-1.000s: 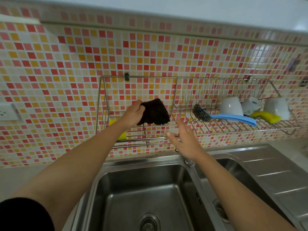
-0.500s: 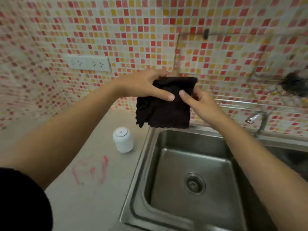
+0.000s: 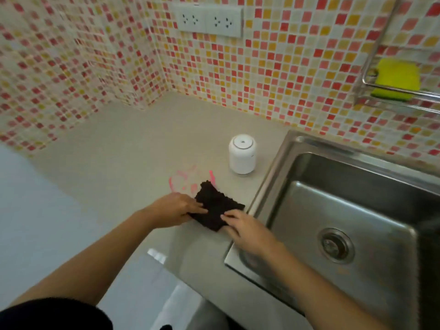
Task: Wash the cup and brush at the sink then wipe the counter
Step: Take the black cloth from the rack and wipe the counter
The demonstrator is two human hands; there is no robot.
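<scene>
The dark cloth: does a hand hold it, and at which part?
Both hands touch the dark cloth: left hand at its left edge, right hand at its near corner. Pinching or pressing cannot be told.

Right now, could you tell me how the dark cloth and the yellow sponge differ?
The dark cloth is at the counter, held by the left hand and right hand; the yellow sponge sits untouched in the wall rack. The cloth is near black, the sponge bright yellow.
</scene>
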